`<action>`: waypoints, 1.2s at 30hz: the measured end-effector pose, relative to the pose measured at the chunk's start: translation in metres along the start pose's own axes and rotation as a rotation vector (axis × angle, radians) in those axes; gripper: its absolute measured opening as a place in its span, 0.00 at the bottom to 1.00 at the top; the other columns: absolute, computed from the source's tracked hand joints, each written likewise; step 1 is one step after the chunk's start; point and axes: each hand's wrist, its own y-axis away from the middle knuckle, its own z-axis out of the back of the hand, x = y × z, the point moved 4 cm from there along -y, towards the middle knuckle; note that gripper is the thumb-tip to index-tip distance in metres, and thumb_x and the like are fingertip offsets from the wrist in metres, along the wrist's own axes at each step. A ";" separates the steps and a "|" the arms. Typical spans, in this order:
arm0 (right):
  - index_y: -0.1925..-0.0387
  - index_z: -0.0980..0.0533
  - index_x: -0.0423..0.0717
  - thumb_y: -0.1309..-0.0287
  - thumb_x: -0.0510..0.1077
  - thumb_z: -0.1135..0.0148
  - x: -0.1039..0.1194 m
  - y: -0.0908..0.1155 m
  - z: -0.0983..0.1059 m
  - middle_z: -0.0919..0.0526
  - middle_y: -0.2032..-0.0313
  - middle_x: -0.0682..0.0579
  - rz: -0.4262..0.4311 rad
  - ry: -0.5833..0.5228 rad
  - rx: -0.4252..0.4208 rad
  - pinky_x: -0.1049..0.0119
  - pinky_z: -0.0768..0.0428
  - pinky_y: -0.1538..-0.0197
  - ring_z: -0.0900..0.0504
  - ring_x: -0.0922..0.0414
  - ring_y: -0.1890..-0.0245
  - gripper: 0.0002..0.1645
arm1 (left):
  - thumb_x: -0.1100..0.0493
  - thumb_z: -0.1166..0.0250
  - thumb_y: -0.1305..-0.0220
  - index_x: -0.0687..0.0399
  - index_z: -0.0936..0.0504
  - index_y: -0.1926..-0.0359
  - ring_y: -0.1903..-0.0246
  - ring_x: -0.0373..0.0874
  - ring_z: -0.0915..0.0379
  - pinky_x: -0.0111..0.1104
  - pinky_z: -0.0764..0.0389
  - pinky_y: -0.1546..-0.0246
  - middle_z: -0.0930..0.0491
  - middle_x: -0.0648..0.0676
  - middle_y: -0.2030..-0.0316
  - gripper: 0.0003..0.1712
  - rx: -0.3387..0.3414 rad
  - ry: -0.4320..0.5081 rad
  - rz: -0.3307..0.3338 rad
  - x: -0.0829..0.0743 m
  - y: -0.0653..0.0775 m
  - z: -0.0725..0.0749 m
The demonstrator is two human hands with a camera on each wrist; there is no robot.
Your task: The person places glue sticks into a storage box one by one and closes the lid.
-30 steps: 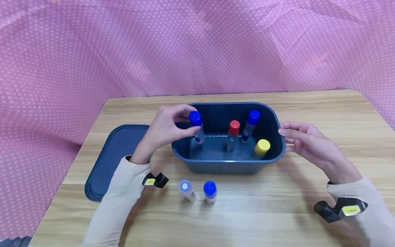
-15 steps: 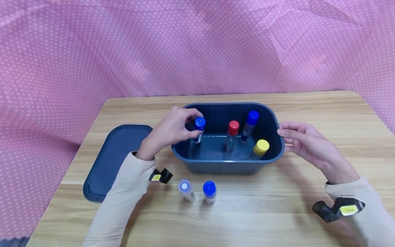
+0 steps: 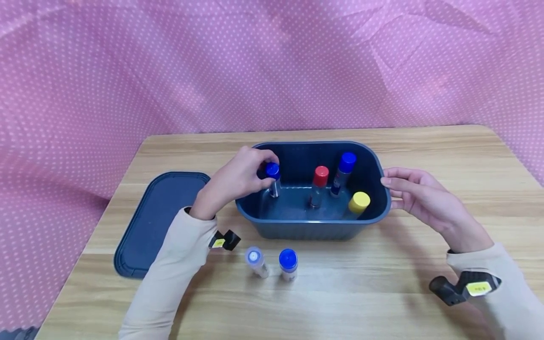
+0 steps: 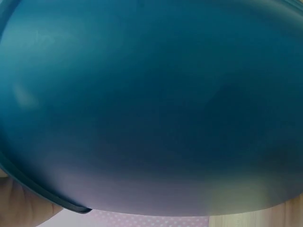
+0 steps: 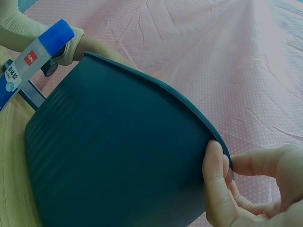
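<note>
At the far left, a flat, dark-blue plastic lid with rounded corners lies beside the left hand's wrist and sleeve. The left hand pinches a clear cylindrical bottle with a blue cap between thumb and fingers, inside the near end of a deep, dark-blue oblong plastic bin; whether its base touches the floor is hard to tell. Nearer the person than this hand, a clear tube with a pale top and a blue-capped white tube stand side by side on the wood-grain table. Rightward from the pinched bottle, the bin holds a red-capped clear bottle, a taller blue-capped bottle and, closest to the right hand, a yellow-capped bottle. The right hand pinches the bin's rim, thumb on the edge, fingers against the outer wall.
</note>
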 end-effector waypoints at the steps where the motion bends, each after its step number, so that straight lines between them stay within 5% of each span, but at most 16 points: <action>1: 0.54 0.22 0.35 0.30 0.27 0.62 0.000 0.000 0.000 0.16 0.59 0.47 0.000 -0.002 0.000 0.62 0.16 0.59 0.15 0.56 0.62 0.19 | 0.63 0.30 0.42 0.64 0.21 0.47 0.59 0.51 0.22 0.37 0.17 0.57 0.19 0.61 0.54 0.21 0.000 -0.002 0.002 0.000 0.000 0.000; 14: 0.54 0.23 0.35 0.30 0.27 0.62 -0.001 0.000 0.001 0.16 0.59 0.47 0.001 0.003 -0.011 0.61 0.15 0.59 0.15 0.57 0.62 0.19 | 0.61 0.33 0.38 0.65 0.24 0.42 0.53 0.54 0.22 0.40 0.18 0.54 0.22 0.64 0.48 0.24 -0.011 -0.014 0.026 -0.001 0.001 -0.001; 19: 0.54 0.23 0.34 0.30 0.27 0.62 -0.002 0.001 0.001 0.16 0.59 0.47 0.006 0.006 -0.005 0.61 0.15 0.59 0.15 0.56 0.62 0.19 | 0.63 0.34 0.38 0.67 0.26 0.40 0.46 0.55 0.25 0.42 0.21 0.48 0.24 0.64 0.44 0.26 -0.092 0.014 0.009 -0.001 0.008 0.003; 28: 0.54 0.23 0.34 0.30 0.27 0.62 -0.002 0.001 0.002 0.16 0.59 0.47 0.003 0.006 -0.007 0.62 0.15 0.59 0.15 0.56 0.62 0.19 | 0.66 0.32 0.41 0.65 0.19 0.50 0.55 0.50 0.19 0.40 0.20 0.50 0.18 0.59 0.53 0.17 -0.398 0.090 -0.150 -0.008 0.051 0.022; 32: 0.53 0.23 0.34 0.30 0.27 0.62 -0.002 0.001 0.001 0.16 0.59 0.47 0.006 -0.002 0.003 0.61 0.16 0.58 0.15 0.56 0.61 0.19 | 0.67 0.32 0.41 0.61 0.16 0.54 0.57 0.43 0.19 0.38 0.19 0.52 0.15 0.54 0.57 0.13 -0.407 0.190 -0.181 -0.010 0.075 0.024; 36: 0.53 0.23 0.33 0.30 0.27 0.63 -0.002 0.000 0.000 0.16 0.58 0.47 0.011 -0.006 0.013 0.61 0.16 0.58 0.15 0.56 0.60 0.19 | 0.67 0.32 0.40 0.57 0.15 0.55 0.59 0.38 0.19 0.34 0.19 0.53 0.15 0.48 0.59 0.12 -0.328 0.326 -0.198 -0.009 0.095 0.019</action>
